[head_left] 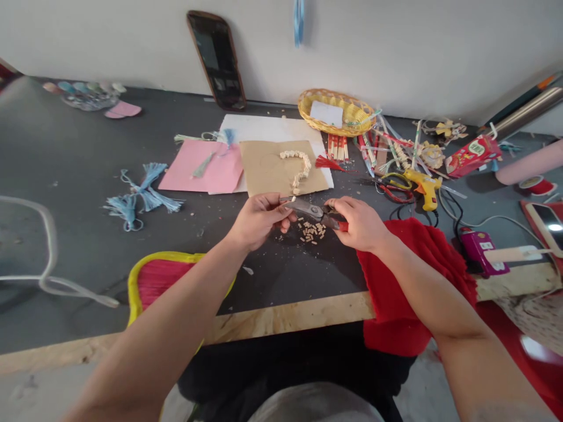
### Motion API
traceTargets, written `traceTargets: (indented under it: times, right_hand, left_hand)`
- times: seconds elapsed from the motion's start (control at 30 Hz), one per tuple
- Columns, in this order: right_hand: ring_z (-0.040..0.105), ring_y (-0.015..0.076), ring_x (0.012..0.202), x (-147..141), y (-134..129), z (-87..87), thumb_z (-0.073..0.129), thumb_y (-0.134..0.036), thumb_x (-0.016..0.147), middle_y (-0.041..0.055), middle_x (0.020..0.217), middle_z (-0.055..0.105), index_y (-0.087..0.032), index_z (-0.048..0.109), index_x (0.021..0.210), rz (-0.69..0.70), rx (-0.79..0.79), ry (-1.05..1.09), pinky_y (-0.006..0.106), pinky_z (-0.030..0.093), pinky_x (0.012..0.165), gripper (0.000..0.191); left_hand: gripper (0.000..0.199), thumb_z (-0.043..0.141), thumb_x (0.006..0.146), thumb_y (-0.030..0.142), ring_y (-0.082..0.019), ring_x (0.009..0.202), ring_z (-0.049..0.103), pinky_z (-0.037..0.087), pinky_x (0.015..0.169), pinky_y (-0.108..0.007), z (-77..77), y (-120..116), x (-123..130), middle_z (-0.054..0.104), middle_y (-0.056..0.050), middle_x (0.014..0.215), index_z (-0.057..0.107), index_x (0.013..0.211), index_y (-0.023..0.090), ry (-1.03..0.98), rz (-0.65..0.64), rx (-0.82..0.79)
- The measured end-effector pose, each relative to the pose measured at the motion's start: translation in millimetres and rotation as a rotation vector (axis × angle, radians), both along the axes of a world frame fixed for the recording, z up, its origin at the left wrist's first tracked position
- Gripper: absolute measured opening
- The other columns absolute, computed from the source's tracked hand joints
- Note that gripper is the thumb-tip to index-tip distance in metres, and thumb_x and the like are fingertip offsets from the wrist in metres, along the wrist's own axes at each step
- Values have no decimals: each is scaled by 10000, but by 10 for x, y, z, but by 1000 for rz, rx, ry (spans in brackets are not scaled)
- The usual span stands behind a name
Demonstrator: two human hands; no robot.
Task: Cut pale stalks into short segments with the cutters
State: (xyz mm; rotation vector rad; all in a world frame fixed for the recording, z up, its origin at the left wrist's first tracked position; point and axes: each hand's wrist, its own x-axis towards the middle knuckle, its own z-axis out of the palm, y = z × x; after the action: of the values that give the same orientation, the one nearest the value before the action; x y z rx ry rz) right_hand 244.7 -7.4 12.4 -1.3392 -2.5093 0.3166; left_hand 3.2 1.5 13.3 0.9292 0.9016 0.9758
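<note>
My right hand [358, 221] is wrapped round the red handles of a pair of metal shears [313, 211], whose blades point left. The fingers of my left hand [265, 220] are pinched at the blade tips around a thin pale stick [293, 200], mostly hidden by the fingers. Below the blades, many short cut wooden pieces [312, 232] lie scattered on the dark tabletop. Just beyond my hands, a curved row of small pale pieces [303, 167] rests on a brown sheet [261, 167].
A red cloth [413, 275] hangs over the table's front edge by my right forearm. A yellow glue gun [426, 189] with cables and scissors [396, 183] lie to the right. Further back are a wicker basket [308, 120] and a leaning phone [217, 61]. Blue tassels [147, 193] lie left.
</note>
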Motion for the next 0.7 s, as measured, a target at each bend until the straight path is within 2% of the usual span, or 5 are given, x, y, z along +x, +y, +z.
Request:
traceTargets:
  times: [0.27,0.47,0.7]
  right_hand:
    - [626,264,993,-28,-31,-21,558,-185,749,116,1124,652,-170,551,1195,-46,9,-21,401,490,884,445]
    - [595,291,1067,-30,-18,-46,561,-189,768,109,1147,644,-196,525,1252,-92,76,-51,417,459,848,486]
    - [560,301,1094,-22,-17,-23,565,-186,762,112,1191,622,-204,476,1331,-65,74,-96,426,434,852,576]
  left_hand:
    - [145,787,620,163,-65,420,535,438,424,-172,31,-9,28,656,-12,565,656,663,119,-33,25,-41]
    - [165,796,642,185,-75,486,565,469,471,-189,-2,2,37,676,-18,638,666,724,127,4,64,31]
    - [92,758,676,177,-79,467,555,458,454,-196,-47,7,36,670,-19,614,683,710,137,87,99,68]
